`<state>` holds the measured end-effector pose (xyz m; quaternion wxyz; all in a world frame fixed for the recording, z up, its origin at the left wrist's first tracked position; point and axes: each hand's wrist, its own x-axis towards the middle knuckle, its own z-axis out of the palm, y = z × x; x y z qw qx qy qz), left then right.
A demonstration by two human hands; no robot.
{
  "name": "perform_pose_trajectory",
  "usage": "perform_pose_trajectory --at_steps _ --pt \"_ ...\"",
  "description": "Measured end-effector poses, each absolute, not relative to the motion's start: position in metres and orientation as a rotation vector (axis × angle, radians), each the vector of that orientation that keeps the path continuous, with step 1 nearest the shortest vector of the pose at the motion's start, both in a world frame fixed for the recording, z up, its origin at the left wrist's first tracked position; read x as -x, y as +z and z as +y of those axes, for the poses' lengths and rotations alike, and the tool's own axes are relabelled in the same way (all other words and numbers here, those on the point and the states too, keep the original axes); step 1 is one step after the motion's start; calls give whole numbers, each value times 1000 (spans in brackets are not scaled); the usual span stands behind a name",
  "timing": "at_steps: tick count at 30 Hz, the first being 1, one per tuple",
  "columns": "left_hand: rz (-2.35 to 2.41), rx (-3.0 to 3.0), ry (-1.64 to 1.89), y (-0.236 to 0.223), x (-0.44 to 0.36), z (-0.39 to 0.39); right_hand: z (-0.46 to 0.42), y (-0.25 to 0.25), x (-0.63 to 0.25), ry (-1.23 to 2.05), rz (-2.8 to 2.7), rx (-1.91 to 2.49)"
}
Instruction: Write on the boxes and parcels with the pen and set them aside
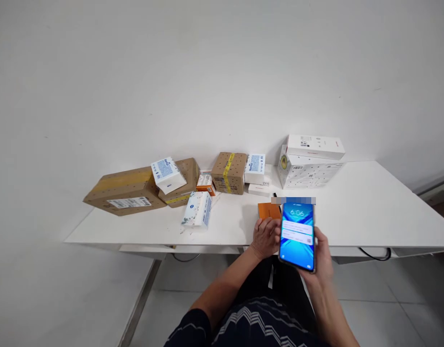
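My right hand (323, 255) grips a smartphone (297, 241) from below and the right side, its lit screen tilted up and showing a blue lock screen with the time and two notification panels. My left hand (266, 238) is just left of the phone, at the front edge of the table, with fingers loosely bent and a little apart. Its fingertips overlap the near side of a small orange box (268, 210); whether they touch it or the phone I cannot tell. Part of a thin black item (275, 195) shows behind the phone.
On the white table (373, 207) stand a long brown carton (126, 188), another brown carton (228, 171), a flowered white box (196, 210), a blue-and-white box (167, 174) and an orange-white box (206, 184). At the back right, a white box (316, 146) lies on a larger one (308, 171).
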<state>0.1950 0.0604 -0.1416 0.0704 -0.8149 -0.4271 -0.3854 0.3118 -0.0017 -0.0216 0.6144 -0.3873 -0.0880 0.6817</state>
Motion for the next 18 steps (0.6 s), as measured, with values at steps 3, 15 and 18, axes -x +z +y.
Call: perform_pose_trajectory --at_steps 3,15,18 --pt "-1152 2372 -1218 -134 -194 59 16 -44 -349 1033 -512 1309" --pt "-1473 2303 -1072 -64 -199 50 51 -141 -399 -262 -1497 2095" --pt "-1502 2313 -1021 -61 -196 57 46 -129 -395 -172 -1470 1999"
